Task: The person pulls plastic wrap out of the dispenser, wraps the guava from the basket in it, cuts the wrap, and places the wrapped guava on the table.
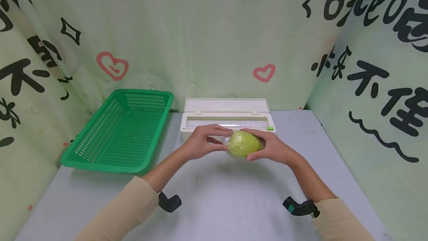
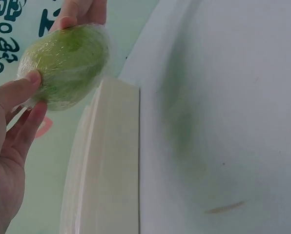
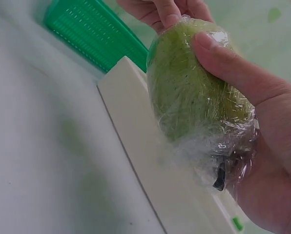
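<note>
A green pear (image 1: 245, 144) wrapped in clear cling film is held up between both hands, in front of a white cling film dispenser (image 1: 227, 116). My left hand (image 1: 208, 141) pinches the wrapped pear at its left end with thumb and fingertips. From the right, my right hand (image 1: 272, 146) grips it, the thumb pressing on the film in the right wrist view. Loose, crinkled film (image 3: 204, 151) gathers around the dark stem (image 3: 219, 176) near the right palm. The dispenser's lid (image 1: 225, 104) is raised, and a film roll (image 1: 214, 123) shows inside.
A green plastic basket (image 1: 115, 168) with slotted walls stands to the left of the dispenser on the pale table (image 1: 227, 203). A green slider (image 1: 269, 128) sits at the dispenser's right front edge. Printed curtains (image 1: 214, 47) enclose the back and sides.
</note>
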`<action>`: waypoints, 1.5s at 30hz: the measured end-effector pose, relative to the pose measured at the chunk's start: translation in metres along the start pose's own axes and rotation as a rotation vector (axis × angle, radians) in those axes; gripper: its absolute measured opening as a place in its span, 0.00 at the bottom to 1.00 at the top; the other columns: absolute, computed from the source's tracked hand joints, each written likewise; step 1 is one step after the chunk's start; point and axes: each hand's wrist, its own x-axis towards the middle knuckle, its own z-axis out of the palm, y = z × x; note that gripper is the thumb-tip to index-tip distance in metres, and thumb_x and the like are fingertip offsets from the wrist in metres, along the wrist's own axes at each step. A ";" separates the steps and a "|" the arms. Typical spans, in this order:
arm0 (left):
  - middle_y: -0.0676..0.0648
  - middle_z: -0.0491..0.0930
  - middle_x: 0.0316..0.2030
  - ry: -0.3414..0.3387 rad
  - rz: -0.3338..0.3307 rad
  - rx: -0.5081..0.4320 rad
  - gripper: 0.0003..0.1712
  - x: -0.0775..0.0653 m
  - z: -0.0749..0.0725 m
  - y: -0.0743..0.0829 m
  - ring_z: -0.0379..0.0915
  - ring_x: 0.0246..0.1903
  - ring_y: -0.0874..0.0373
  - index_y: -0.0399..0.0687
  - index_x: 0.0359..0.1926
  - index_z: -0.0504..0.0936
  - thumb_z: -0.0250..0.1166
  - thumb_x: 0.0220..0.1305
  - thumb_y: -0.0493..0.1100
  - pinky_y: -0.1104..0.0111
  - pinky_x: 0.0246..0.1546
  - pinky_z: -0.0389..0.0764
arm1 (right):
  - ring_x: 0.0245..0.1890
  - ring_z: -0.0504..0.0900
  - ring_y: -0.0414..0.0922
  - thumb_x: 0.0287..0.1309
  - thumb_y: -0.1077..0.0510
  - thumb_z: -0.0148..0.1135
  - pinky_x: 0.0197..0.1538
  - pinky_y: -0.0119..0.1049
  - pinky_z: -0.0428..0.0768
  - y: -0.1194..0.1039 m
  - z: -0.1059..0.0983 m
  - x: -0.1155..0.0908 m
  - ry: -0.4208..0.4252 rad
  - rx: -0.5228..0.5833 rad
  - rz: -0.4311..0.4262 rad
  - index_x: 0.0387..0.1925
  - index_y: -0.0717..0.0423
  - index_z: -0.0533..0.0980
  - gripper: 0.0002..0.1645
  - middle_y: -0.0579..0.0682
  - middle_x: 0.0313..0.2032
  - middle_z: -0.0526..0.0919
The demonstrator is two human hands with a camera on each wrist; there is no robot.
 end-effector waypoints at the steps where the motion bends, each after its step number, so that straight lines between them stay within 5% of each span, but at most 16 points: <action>1: 0.45 0.82 0.54 0.004 -0.002 -0.016 0.27 0.000 0.000 0.000 0.79 0.54 0.54 0.44 0.54 0.82 0.74 0.49 0.35 0.70 0.42 0.84 | 0.57 0.70 0.53 0.44 0.51 0.77 0.51 0.40 0.79 0.000 0.000 0.000 -0.006 0.003 -0.003 0.67 0.45 0.66 0.47 0.53 0.62 0.72; 9: 0.42 0.86 0.41 0.038 -0.011 -0.065 0.19 -0.001 0.003 0.001 0.84 0.42 0.57 0.40 0.45 0.87 0.74 0.49 0.34 0.68 0.41 0.85 | 0.56 0.71 0.51 0.44 0.54 0.77 0.50 0.38 0.80 0.002 -0.002 -0.001 -0.060 0.030 -0.024 0.66 0.44 0.67 0.46 0.51 0.61 0.72; 21: 0.44 0.85 0.30 0.160 0.036 0.004 0.05 -0.001 0.013 0.000 0.82 0.31 0.56 0.42 0.34 0.88 0.72 0.53 0.34 0.69 0.35 0.85 | 0.55 0.70 0.50 0.44 0.52 0.77 0.52 0.43 0.78 0.000 -0.001 -0.001 -0.055 0.050 -0.016 0.65 0.41 0.68 0.45 0.47 0.60 0.73; 27: 0.48 0.82 0.43 0.102 -0.001 0.040 0.15 0.000 0.013 0.001 0.80 0.41 0.56 0.47 0.50 0.83 0.67 0.61 0.38 0.70 0.41 0.84 | 0.53 0.71 0.52 0.46 0.52 0.76 0.51 0.45 0.78 0.003 -0.004 -0.003 -0.049 0.054 -0.008 0.65 0.45 0.69 0.43 0.50 0.58 0.74; 33: 0.50 0.67 0.67 -0.103 0.077 0.110 0.33 0.001 0.005 0.006 0.68 0.64 0.54 0.49 0.65 0.73 0.68 0.58 0.32 0.70 0.48 0.82 | 0.51 0.71 0.53 0.50 0.49 0.71 0.49 0.45 0.78 0.007 -0.010 -0.005 -0.086 0.079 0.030 0.66 0.49 0.68 0.41 0.53 0.55 0.75; 37: 0.49 0.70 0.65 -0.166 0.119 0.184 0.35 0.002 0.006 0.009 0.67 0.64 0.57 0.48 0.65 0.72 0.71 0.55 0.33 0.75 0.48 0.81 | 0.51 0.71 0.53 0.52 0.49 0.69 0.49 0.43 0.78 0.009 -0.014 -0.007 -0.131 0.115 0.036 0.66 0.51 0.67 0.40 0.53 0.53 0.75; 45: 0.46 0.82 0.47 -0.077 0.141 0.128 0.25 -0.001 0.005 0.010 0.79 0.47 0.57 0.44 0.53 0.83 0.74 0.51 0.36 0.72 0.41 0.84 | 0.50 0.73 0.49 0.53 0.49 0.68 0.48 0.40 0.79 0.009 -0.015 -0.007 -0.210 0.157 0.029 0.65 0.55 0.67 0.39 0.54 0.53 0.76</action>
